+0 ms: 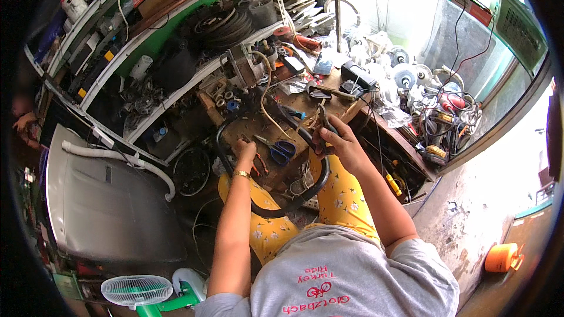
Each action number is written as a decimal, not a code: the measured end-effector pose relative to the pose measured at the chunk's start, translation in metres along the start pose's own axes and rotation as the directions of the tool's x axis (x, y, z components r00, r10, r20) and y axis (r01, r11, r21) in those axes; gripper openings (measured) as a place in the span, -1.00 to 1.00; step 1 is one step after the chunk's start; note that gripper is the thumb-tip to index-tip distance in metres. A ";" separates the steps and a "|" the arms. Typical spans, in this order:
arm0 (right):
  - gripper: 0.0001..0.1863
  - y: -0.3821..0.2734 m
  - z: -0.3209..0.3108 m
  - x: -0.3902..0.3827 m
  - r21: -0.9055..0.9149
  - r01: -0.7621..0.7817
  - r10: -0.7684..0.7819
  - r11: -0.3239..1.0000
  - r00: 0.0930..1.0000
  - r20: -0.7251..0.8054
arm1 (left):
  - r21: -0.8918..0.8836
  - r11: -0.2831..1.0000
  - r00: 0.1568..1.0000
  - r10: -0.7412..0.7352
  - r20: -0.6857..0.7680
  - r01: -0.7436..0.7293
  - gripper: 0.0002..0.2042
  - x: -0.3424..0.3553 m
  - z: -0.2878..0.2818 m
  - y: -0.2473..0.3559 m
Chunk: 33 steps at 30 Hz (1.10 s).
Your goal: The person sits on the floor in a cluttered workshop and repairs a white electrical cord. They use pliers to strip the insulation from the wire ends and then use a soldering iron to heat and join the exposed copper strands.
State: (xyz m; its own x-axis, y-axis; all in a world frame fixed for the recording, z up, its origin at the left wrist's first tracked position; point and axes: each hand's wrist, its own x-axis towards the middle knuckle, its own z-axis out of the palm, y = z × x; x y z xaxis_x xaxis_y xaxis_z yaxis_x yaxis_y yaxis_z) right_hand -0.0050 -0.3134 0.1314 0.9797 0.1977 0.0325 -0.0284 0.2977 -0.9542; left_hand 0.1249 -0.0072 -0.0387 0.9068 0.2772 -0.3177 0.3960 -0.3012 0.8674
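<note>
My right hand (339,144) is closed around a pair of pliers (322,118) with its metal jaws pointing up and away from me. Over the bench edge, my left hand (245,150) has its fingers drawn together; whatever is between them is too small to tell. A black tubular frame (325,177) loops around the work area and across my lap, passing close to both hands. Between the hands lie scissors with blue handles (282,152). Orange-handled pliers (262,163) rest just beside my left hand. A beige cable (269,91) runs down the wooden bench (249,123).
At the bench's far side sits a motor (242,66). Shelves (126,53) crowded with parts rise on the left, above a grey metal panel (106,199). Power tools (437,135) and bagged parts pile up at the right. A green-and-white fan (138,291) stands at the lower left.
</note>
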 end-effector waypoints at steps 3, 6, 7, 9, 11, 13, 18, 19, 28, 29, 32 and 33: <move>-0.79 -0.002 -0.004 -0.001 0.027 0.009 -0.009 1.000 1.000 -0.007 | 0.125 0.991 0.998 -0.057 0.032 0.053 -0.25 -0.013 0.027 0.016; -0.78 -0.007 0.003 -0.005 0.045 -0.004 0.005 0.999 1.000 -0.023 | 0.232 0.973 0.997 -0.038 0.073 0.020 -0.32 -0.036 0.032 0.040; -0.77 -0.010 0.009 -0.004 0.046 -0.007 0.008 0.999 1.000 -0.011 | 0.183 0.982 0.999 0.043 -0.021 -0.038 -0.35 -0.034 0.025 0.033; -0.73 -0.001 0.012 -0.002 0.044 -0.008 0.007 0.999 1.000 0.020 | 0.157 0.969 0.951 0.220 -0.219 -0.188 -0.44 -0.035 0.019 0.019; -0.71 0.005 0.007 -0.001 0.009 0.024 -0.024 1.000 0.997 0.072 | 0.070 0.880 0.830 0.468 -0.302 -0.470 -0.52 -0.073 0.021 0.044; -0.71 0.003 0.003 -0.007 -0.056 0.083 -0.072 0.995 0.983 0.171 | -0.177 0.609 0.629 0.703 -0.332 -0.773 -0.55 -0.142 0.026 0.093; -0.69 -0.017 0.035 -0.020 -0.242 0.215 -0.151 0.946 0.954 0.259 | -0.262 0.411 0.442 0.894 -0.069 -0.873 -0.80 -0.204 0.018 0.131; -0.68 -0.021 0.036 -0.020 -0.307 0.277 -0.194 0.910 0.942 0.274 | -0.260 0.460 0.488 0.872 -0.051 -0.849 -0.84 -0.206 0.014 0.133; -0.62 -0.030 0.047 -0.018 -0.604 0.376 -0.452 0.703 0.892 0.029 | -0.380 0.646 0.722 0.686 -0.090 -0.662 -0.91 -0.219 0.006 0.142; -0.61 -0.031 0.051 -0.015 -0.641 0.434 -0.517 0.633 0.853 0.068 | -0.349 0.659 0.720 0.690 -0.073 -0.667 -0.91 -0.221 0.007 0.143; -0.62 -0.032 0.061 -0.004 -0.698 0.560 -0.664 0.447 0.730 0.161 | -0.290 0.564 0.611 0.785 -0.102 -0.773 -0.91 -0.224 0.010 0.147; -0.63 -0.033 0.062 0.000 -0.707 0.555 -0.663 0.439 0.731 0.163 | -0.282 0.593 0.632 0.772 -0.065 -0.754 -0.91 -0.225 0.009 0.148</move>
State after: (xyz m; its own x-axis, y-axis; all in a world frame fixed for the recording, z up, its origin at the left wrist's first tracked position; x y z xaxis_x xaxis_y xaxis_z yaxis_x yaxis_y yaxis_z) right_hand -0.0167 -0.2651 0.1814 0.7026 0.0994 0.7046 0.6717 -0.4195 -0.6106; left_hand -0.0194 -0.1219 0.1575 0.8693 0.0019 0.4942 -0.4898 -0.1301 0.8621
